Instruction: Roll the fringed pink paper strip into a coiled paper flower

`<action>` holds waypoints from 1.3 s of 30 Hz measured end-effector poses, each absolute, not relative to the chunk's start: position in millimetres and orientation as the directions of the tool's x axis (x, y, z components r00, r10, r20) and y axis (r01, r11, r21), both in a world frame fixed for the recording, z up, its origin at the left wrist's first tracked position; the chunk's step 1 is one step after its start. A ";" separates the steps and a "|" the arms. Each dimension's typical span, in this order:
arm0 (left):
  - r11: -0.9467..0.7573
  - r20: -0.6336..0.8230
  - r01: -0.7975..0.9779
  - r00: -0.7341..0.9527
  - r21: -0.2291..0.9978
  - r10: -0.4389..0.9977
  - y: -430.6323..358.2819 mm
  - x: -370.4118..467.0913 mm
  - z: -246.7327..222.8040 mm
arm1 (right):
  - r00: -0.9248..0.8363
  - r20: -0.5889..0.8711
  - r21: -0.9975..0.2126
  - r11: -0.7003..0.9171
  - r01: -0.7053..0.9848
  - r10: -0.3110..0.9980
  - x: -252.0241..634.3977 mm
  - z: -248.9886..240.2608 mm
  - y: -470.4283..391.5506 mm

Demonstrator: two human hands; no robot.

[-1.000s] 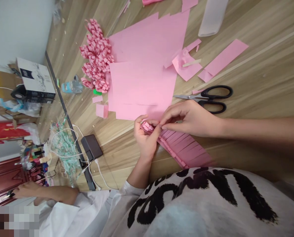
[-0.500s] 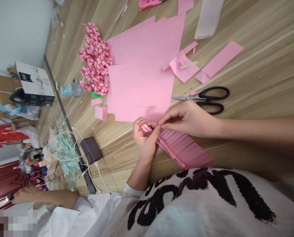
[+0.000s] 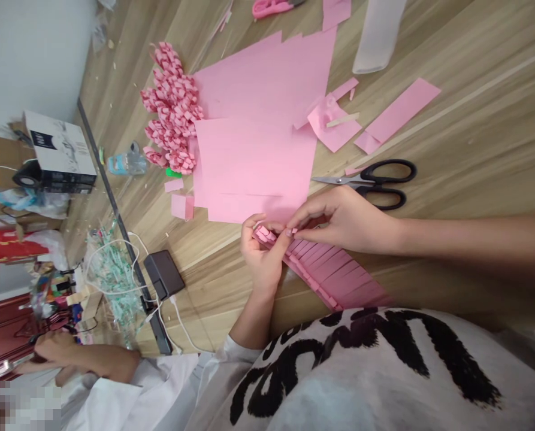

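A fringed pink paper strip (image 3: 339,272) slants down from my hands towards my shirt, with small curls along its lower edge. My left hand (image 3: 263,254) is closed on the curled end of this strip, its thumb pressing near the fringe. Fingers pinched, my right hand (image 3: 350,221) holds the tip of one fringe piece right beside my left thumb. Black-handled scissors (image 3: 386,179) lie just beyond my right wrist, blades slightly apart. Flat pink paper sheets (image 3: 258,155) are spread beyond both hands.
Curled pink paper flowers (image 3: 172,114) are heaped left of the sheets. Pink scraps (image 3: 397,114) and a translucent plastic piece (image 3: 377,36) lie at the right. A dark power adapter (image 3: 163,274) with white cables sits at left. Another person's hand (image 3: 56,347) is at the lower left.
My right fingertips have shifted slightly, and a bit of pink paper now shows between them. The other person's hand has moved a little. The view has drifted slightly.
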State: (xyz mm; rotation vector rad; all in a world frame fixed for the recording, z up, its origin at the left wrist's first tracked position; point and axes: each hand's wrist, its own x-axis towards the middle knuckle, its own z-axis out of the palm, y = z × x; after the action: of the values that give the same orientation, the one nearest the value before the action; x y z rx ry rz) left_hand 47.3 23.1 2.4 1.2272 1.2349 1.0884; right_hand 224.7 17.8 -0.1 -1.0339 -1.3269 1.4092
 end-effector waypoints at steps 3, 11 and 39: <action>0.072 -0.075 0.048 0.060 0.996 0.995 23.0 47.4 2.6 | -0.232 0.019 -0.998 0.005 -0.063 0.972 224.7 -0.5 17.7; 0.072 -0.074 0.044 0.064 0.996 0.995 22.2 46.7 1.1 | -0.198 0.051 -0.999 0.052 0.000 0.979 226.3 0.4 19.0; 0.050 -0.057 0.067 0.095 0.996 0.994 21.8 43.5 -0.6 | -0.172 -0.004 -1.000 -0.005 -0.007 0.985 226.8 5.4 20.1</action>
State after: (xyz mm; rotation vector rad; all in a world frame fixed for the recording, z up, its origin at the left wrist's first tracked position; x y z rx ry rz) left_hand 43.5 21.8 -0.6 1.2609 1.2085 1.0667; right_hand 226.8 20.1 5.4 -1.1209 -1.3275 1.3423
